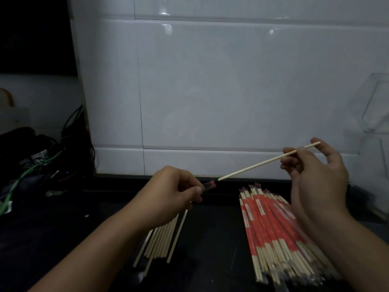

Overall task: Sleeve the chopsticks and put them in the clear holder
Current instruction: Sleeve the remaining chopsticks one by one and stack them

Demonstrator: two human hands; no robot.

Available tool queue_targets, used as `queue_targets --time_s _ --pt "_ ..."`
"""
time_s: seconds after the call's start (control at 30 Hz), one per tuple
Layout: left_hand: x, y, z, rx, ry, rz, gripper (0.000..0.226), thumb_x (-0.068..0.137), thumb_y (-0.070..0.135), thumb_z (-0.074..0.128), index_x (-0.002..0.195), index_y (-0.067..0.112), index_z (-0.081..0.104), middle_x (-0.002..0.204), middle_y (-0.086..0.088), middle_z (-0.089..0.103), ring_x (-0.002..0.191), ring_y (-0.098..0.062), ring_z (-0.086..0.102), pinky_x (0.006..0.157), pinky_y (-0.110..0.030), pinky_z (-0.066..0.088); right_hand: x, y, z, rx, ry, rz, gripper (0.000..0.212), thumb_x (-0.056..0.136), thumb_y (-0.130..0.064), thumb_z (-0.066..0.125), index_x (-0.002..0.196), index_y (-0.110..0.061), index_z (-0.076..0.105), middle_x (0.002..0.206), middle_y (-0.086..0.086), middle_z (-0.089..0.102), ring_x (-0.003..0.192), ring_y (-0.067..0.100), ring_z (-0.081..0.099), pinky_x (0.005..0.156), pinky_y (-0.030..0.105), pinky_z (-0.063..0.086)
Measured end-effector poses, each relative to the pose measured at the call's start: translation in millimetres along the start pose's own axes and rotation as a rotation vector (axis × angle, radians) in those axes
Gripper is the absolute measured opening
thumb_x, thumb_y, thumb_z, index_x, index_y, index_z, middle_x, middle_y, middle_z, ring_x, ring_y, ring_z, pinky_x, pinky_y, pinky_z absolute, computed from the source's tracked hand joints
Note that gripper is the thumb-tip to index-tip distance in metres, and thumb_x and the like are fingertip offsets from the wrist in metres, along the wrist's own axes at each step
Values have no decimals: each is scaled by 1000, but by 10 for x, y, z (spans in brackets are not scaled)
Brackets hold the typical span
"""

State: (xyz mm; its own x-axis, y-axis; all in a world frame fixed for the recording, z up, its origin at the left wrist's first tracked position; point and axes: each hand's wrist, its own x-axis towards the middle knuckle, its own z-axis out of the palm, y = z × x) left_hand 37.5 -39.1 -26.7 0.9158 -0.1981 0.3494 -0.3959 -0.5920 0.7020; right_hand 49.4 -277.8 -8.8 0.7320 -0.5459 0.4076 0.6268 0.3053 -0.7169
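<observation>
White tiled wall [210,91] fills the view beyond both hands. Dark tabletop [216,228] under them; its surface detail is lost in low light.

Clear holder [376,106] stands above and to the right of the right hand, against the wall. It is cut off by the frame edge and nearly see-through, so its contents cannot be made out.

Pile of sleeved chopsticks [271,226], red-and-clear wrappers, lies directly below the right hand; the right forearm covers part of the pile, and its near end blurs out.

Bare chopsticks [162,237] lie below the left hand, their far ends hidden under the wrist.

Tangle of cables [37,163] far left of the left hand, too dark to sort out.

Left hand [179,192]: fingers curled, thumb and fingers pinching a sleeve [208,185] with a red tip. Most of the sleeve is hidden inside the grip.

Right hand [315,173]: fingertips pinching the upper end of a single chopstick [263,163]. The stick slants down-left, its lower tip just at the sleeve mouth; whether it has entered cannot be told.
</observation>
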Motion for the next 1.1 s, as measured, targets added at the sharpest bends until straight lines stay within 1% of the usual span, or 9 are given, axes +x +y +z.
queue_targets --time_s 0.1,0.23,0.37,0.6,0.73,0.8,0.97,1.03,1.1 --pt "-4 6 -2 -16 17 -20 11 92 20 69 83 24 74 75 9 75 69 -7 72 78 -36 61 24 3 -2 22 19 11 32 96 0 51 121 -19 53 73 6 70 60 10 62 62 22 54" --pt "-10 28 -1 -44 13 -45 11 91 21 70 82 25 75 76 9 76 70 -6 72 78 -32 61 -4 34 3 3 -15 26 32 97 -1 52 122 -21 54 82 11 70 66 11 63 63 22 54" --pt "-8 34 2 -48 4 -63 12 91 21 69 81 24 75 75 8 76 70 -8 72 78 -34 61 -23 47 7 -5 -36 31 33 97 -2 53 123 -22 54 85 12 69 69 12 63 66 23 55" --pt "-19 49 11 -34 -27 -54 11 92 24 69 82 25 75 75 11 75 70 -5 72 79 -35 61 -32 33 12 -10 -38 22 33 98 -3 52 126 -21 53 84 12 69 65 11 64 63 22 55" --pt "-34 64 21 -52 -23 -44 15 91 31 69 79 25 75 74 9 75 71 -7 71 80 -38 60 -42 31 15 -23 -48 15 34 98 -3 52 126 -21 53 83 12 69 64 10 63 64 22 54" --pt "-35 64 29 -68 -22 -41 15 91 34 69 79 25 74 73 9 75 70 -6 71 79 -36 60 -52 38 16 -31 -57 15 34 98 -2 52 126 -21 53 81 9 69 64 9 63 64 21 54" --pt "-14 32 0 -38 -30 -24 15 92 30 67 80 25 74 74 8 75 70 -7 71 78 -37 61 -58 46 14 -31 -64 5 34 98 -2 52 126 -21 53 78 7 70 65 10 64 65 22 54" --pt "-8 26 -3 -13 -35 -17 15 93 28 67 80 25 73 74 10 74 69 -5 70 76 -34 60 -46 34 8 -19 -53 10 34 98 -2 52 125 -21 53 78 8 70 65 11 63 64 22 54" --pt "-6 24 5 4 -36 -17 14 92 29 68 80 26 73 70 12 73 65 -1 68 68 -26 57 -38 26 9 -3 -44 20 33 97 -2 52 125 -21 54 78 8 70 65 11 63 64 23 54"
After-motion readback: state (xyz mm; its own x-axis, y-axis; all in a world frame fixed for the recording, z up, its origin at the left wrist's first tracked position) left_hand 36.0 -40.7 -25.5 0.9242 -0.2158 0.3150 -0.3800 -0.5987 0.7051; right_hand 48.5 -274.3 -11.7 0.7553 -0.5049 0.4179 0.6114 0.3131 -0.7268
